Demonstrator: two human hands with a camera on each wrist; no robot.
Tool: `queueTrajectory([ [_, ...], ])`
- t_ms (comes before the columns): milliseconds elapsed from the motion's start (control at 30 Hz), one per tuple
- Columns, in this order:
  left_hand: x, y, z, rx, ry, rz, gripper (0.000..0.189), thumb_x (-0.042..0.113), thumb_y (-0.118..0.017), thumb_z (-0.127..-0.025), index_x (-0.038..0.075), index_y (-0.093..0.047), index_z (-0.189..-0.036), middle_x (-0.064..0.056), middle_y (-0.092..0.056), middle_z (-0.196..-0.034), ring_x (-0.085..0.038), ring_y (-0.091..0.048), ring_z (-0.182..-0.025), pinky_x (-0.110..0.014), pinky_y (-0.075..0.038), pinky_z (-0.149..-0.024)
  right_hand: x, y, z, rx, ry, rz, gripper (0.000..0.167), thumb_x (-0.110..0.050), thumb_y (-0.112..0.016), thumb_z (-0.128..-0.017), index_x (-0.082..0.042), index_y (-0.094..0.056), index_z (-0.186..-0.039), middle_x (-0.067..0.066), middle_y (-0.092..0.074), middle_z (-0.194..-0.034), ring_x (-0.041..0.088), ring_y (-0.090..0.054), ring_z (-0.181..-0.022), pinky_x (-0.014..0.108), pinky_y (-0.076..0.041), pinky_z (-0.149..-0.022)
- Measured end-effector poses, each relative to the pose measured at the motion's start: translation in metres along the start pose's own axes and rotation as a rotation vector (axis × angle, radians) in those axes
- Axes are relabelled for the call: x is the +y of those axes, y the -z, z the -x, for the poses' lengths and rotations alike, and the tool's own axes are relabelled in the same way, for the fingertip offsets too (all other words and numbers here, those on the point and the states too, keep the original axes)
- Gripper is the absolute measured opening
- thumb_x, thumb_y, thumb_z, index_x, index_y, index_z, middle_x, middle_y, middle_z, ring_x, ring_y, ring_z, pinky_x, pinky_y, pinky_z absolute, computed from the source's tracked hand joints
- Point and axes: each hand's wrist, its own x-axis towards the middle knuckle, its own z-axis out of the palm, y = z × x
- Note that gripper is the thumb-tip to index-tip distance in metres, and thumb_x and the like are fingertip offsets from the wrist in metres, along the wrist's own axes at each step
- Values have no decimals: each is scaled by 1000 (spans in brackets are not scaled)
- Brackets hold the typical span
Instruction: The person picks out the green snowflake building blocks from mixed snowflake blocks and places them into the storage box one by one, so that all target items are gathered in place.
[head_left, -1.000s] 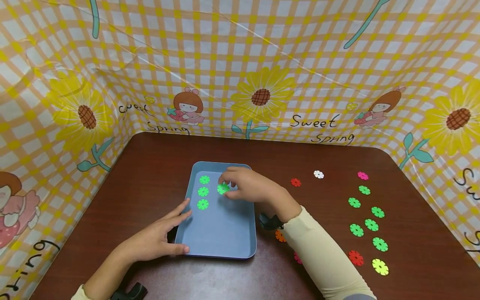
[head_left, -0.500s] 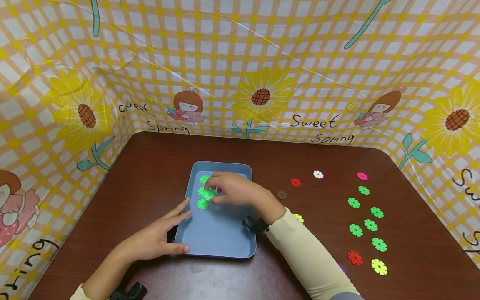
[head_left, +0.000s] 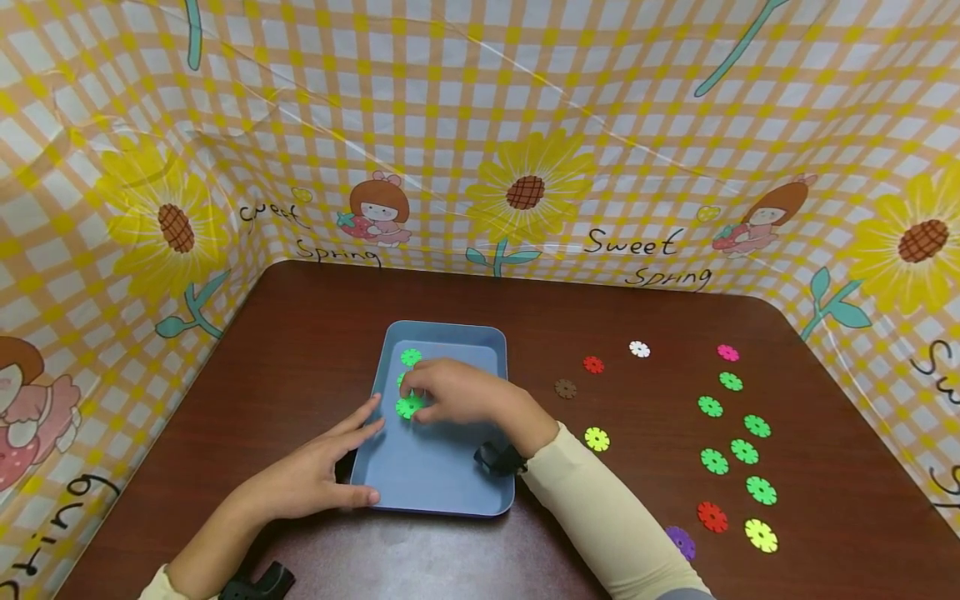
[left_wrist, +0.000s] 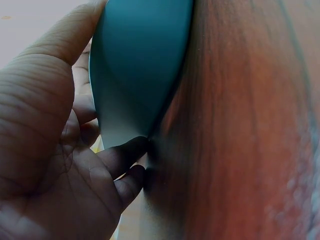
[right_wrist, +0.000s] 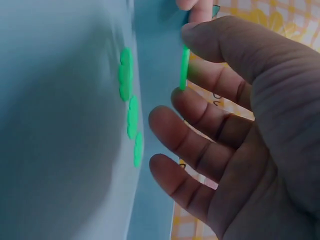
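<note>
My right hand (head_left: pixel 459 393) is over the left half of a blue tray (head_left: pixel 431 479), pinching a green notched disc (right_wrist: pixel 184 69) on edge between thumb and fingers. In the right wrist view, three more green discs (right_wrist: pixel 126 75) lie in a row on the tray floor. From the head, the held disc overlaps the nearest of that row, and the fingers partly hide the middle one. My left hand (head_left: pixel 311 477) rests against the tray's left side with spread fingers. Its thumb lies at the near corner, and fingertips (left_wrist: pixel 137 147) touch the outer wall in the left wrist view.
Right of the tray, loose notched discs lie on the brown table (head_left: pixel 322 308): several green (head_left: pixel 745 452), plus red (head_left: pixel 712 517), yellow (head_left: pixel 597 439), white (head_left: pixel 639 349), pink (head_left: pixel 727 352), brown (head_left: pixel 566 389) and purple (head_left: pixel 681 542). A checked cloth (head_left: pixel 450 100) encloses the back and sides.
My right hand has carried the green disc left and nearer, from beside the row to its near end. Brown, yellow and purple discs are uncovered by the arm. The left hand stays put.
</note>
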Motion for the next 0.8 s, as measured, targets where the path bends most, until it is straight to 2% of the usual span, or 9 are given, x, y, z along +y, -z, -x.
queueTrajectory([
  [300,1,1,-2,-11,23,23,94,50,-77,-84,7,-33,-155,1,-7,-167,-27,-18,-148,-58,-30,-108,-7,-10,-4,-83,-4,33,18,-16,-74,-90,-13,-69,-107,-3,-59,-92,9,-52,-83,23,-44,-76],
  [600,1,2,-3,-16,16,30,94,47,-78,-84,6,-32,-155,0,-6,-167,-27,-17,-148,-57,-29,-109,-9,-14,-4,-110,-38,33,19,-18,-75,-89,-16,-69,-107,-6,-59,-89,7,-52,-80,22,-43,-74],
  [800,0,2,-2,-18,20,31,94,49,-77,-84,7,-32,-156,1,-5,-167,-27,-16,-148,-58,-29,-109,-10,-15,-4,-116,-30,26,18,-19,-76,-89,-16,-69,-106,-5,-57,-82,7,-51,-76,22,-41,-70],
])
